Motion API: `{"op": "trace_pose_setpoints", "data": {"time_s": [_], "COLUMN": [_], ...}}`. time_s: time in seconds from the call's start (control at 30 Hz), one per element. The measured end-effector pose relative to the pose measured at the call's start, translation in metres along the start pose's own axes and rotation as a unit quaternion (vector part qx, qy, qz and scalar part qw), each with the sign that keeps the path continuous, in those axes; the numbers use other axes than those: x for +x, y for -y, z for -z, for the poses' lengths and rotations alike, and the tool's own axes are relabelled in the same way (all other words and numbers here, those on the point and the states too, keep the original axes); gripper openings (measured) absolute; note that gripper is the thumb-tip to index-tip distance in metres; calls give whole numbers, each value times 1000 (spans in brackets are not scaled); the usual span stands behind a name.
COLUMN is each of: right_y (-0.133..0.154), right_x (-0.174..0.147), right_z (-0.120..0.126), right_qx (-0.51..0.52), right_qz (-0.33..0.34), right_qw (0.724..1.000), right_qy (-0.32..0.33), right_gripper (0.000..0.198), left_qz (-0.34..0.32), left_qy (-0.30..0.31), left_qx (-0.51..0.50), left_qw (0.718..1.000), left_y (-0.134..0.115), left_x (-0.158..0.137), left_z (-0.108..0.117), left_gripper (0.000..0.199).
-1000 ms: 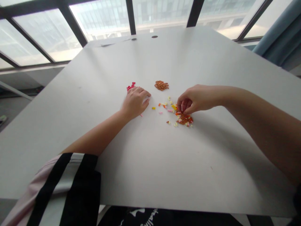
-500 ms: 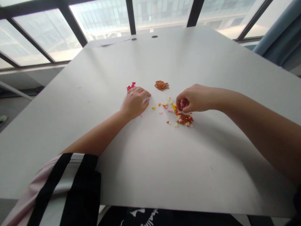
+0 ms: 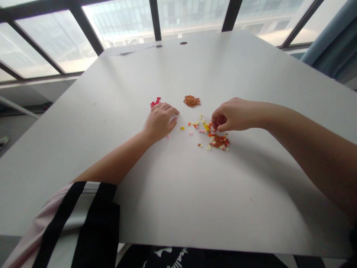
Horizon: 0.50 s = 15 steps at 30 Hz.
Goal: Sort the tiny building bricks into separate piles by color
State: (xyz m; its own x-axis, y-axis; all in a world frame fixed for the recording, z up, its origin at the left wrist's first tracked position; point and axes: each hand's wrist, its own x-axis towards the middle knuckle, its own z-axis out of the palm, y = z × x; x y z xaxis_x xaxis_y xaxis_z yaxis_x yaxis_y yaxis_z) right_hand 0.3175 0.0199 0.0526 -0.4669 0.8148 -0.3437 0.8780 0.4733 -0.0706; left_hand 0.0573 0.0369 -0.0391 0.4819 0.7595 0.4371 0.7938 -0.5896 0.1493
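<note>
My right hand (image 3: 227,116) is closed in a pinch just above a mixed heap of small building bricks (image 3: 219,142) in brown, orange, pale yellow and pink. What its fingertips hold, if anything, is too small to make out. My left hand (image 3: 161,120) rests on the table with its fingers spread, partly covering a pile of red bricks (image 3: 155,102). Under its heel a bit of a pink brick (image 3: 167,137) sticks out. Between the hands lie a loose yellow brick (image 3: 182,128) and a pink brick (image 3: 190,134).
A separate pile of brown bricks (image 3: 192,101) sits beyond the hands. All of it lies on a large white table (image 3: 178,197). Windows (image 3: 192,18) run behind the far edge, and a blue-grey curtain (image 3: 331,44) hangs at the right.
My right hand has shifted slightly right and up, still pinched, uncovering a little more of the heap. My left hand has stayed in place.
</note>
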Motion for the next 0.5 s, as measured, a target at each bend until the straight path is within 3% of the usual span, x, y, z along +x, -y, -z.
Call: {"op": "trace_pose_setpoints", "data": {"time_s": [0.5], "right_y": [-19], "right_x": [3], "right_z": [3], "right_qx": [98], "right_qz": [-6], "right_qw": [995], "right_qy": [-28], "right_gripper": [9], "left_qz": [0], "left_qy": [5], "left_qx": [-2], "left_qw": [1000], "left_y": [0], "left_x": [0], "left_z": [1], "left_gripper": [21]}}
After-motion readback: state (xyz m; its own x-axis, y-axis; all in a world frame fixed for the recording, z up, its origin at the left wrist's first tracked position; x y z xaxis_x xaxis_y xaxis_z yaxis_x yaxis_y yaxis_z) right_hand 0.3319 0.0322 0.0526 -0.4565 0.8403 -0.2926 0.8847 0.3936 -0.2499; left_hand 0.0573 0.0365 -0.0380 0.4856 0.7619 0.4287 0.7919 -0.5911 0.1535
